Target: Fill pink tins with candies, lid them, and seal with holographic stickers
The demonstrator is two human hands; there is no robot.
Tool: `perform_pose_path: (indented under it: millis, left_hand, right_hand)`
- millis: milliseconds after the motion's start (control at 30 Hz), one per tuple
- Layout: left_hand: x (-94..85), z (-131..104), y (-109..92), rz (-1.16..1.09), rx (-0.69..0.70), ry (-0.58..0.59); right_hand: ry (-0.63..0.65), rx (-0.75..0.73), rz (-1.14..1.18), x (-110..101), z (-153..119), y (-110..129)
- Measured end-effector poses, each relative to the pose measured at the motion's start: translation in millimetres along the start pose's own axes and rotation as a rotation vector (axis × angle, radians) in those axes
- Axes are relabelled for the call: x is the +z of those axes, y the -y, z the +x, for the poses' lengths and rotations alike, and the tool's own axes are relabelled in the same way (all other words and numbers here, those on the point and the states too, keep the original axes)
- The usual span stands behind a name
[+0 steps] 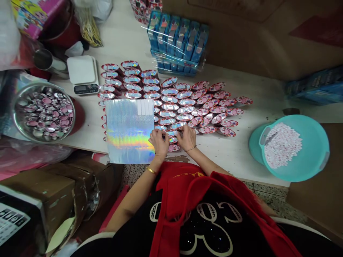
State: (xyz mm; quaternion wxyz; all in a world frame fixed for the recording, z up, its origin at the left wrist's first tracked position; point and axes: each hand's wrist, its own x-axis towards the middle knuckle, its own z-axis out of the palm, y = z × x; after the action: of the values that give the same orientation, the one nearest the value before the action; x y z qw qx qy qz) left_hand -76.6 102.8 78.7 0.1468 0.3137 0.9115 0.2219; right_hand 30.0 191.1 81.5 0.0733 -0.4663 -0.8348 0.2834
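Note:
My left hand (160, 144) and my right hand (188, 137) are close together at the front of the packet rows, fingers closed in a pinch. Between them lies a silver sticker (172, 134) on the oval top of a red packet, with my fingertips at its two ends. Just left of my left hand, a shiny rainbow sticker sheet (130, 125) rests over several packets, with bare white strips near its top right corner. Silver stickers cover the packets (170, 106) in the left and middle rows. Packets (210, 103) to the right show pink round pieces on top.
A steel bowl of pink and silver round pieces (16, 110) stands at left, beside a white scale (81, 69). Blue boxes in clear wrap (177, 41) are behind the packets. At right stands a turquoise tub (313, 150) holding small white pieces. Cardboard boxes (53, 185) sit below left.

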Motion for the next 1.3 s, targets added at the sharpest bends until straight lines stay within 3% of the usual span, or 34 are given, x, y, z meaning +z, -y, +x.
perform_pose_path:
  millis: [133,233,333,400,533,633,767,1100,1300]
  left_hand:
    - [-17.2,16.4,13.3,-0.071,0.085,-0.040]
    - [-47.8,64.8,42.7,-0.091,0.242,-0.074]
    - [-83.5,131.7,74.9,0.048,0.306,-0.126]
    - [-99.0,171.3,91.3,0.163,0.358,-0.087]
    - [-100.3,214.5,110.5,0.238,0.543,0.094]
    - [-91.0,221.0,119.2,0.170,0.594,0.124]
    - [-86.0,218.7,129.3,0.084,0.603,0.112]
    - [-85.7,216.8,129.1,0.127,0.650,0.036]
    - [-87.2,215.0,127.7,0.100,0.664,-0.011]
  right_hand:
    - [-0.005,-0.026,0.033,-2.2,-3.5,-3.2]
    - [-0.088,-0.087,0.083,-7.3,2.6,7.0]
    - [-0.155,-0.179,0.131,-10.3,28.3,38.9]
    - [-0.147,-0.227,0.124,-7.0,56.1,69.8]
    - [-0.041,-0.254,-0.006,18.3,116.2,126.5]
    - [0.032,-0.265,-0.097,41.4,145.9,148.0]
    - [0.121,-0.327,-0.149,58.1,159.9,154.8]
    - [0.127,-0.368,-0.177,71.3,160.8,149.9]
    - [0.134,-0.405,-0.194,67.5,161.2,152.7]
